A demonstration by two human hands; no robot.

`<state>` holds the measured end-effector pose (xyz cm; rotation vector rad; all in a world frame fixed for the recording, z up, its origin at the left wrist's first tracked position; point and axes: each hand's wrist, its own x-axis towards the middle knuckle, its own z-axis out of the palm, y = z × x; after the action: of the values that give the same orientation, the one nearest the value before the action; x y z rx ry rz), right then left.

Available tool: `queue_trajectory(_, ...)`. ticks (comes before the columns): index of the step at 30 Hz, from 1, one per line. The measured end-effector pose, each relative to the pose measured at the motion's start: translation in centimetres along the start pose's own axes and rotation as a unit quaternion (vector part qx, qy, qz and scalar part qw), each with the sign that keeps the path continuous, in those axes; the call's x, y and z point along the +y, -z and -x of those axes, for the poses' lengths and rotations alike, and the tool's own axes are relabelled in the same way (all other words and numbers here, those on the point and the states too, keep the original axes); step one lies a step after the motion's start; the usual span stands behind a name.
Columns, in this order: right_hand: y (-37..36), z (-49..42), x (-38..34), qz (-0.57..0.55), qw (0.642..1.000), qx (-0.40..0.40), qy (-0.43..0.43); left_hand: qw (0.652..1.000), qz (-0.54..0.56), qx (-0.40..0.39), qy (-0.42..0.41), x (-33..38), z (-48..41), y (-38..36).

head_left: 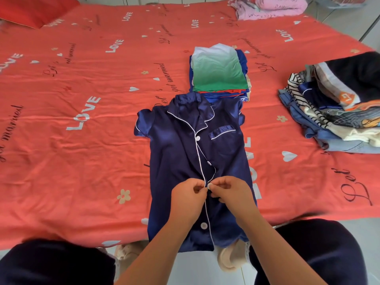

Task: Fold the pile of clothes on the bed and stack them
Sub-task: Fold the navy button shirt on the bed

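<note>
Currently both hands are on the navy shirt [174, 151], meeting at its front opening, below the chest pocket and nearer the hem than the collar. Left hand [188, 195] pinches the white-piped edge, right hand [231, 192] pinches the cloth around a white button [209, 186]. The fingertips of the two hands nearly touch, both sets curled tight on fabric. My read: buttoning step, no fold started.

Shirt lies flat, front up, on the bed [82, 161]. Its long axis runs straight away from the person, collar at the far end, hem hanging over the bed's near edge.

Key relation: the button sits just right of the shirt's piped edge, so the right hand likely feeds it leftward into the hole the left hand holds.

Folded stack [218, 73] lies just beyond the shirt's collar; unfolded pile [339, 116] sits well off to the shirt's right
</note>
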<state>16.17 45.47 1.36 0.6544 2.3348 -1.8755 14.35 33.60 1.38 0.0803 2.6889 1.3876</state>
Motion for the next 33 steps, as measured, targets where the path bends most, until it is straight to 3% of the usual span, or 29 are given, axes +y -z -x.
queue_trajectory(7,0.2,-0.2,0.1,-0.069,0.997,-0.025,-0.036,0.985,0.144,-0.068,0.068,-0.2,-0.1,0.7)
queue_trajectory(12,0.3,-0.2,-0.2,-0.101,0.993,-0.036,-0.049,0.98,0.16,-0.073,0.087,0.3,-0.5,0.9)
queue_trajectory(14,0.3,-0.2,-0.3,-0.09,0.994,-0.031,-0.046,0.985,0.14,-0.066,0.078,0.4,-0.5,0.7)
queue_trajectory(19,0.0,0.2,-0.4,-0.064,0.997,-0.033,-0.016,0.999,-0.038,-0.027,0.001,0.3,-0.6,0.3)
queue_trajectory(26,-0.3,-0.2,-0.3,-0.066,0.997,0.01,-0.038,0.996,-0.063,0.017,-0.062,-0.1,0.3,-0.2)
queue_trajectory(30,-0.7,-0.1,0.1,-0.041,0.999,0.005,-0.025,0.998,0.057,-0.001,0.031,0.0,-0.1,0.0)
queue_trajectory(33,-0.6,0.0,0.4,-0.031,0.999,0.009,-0.016,0.943,0.262,-0.072,0.19,0.3,-0.4,0.4)
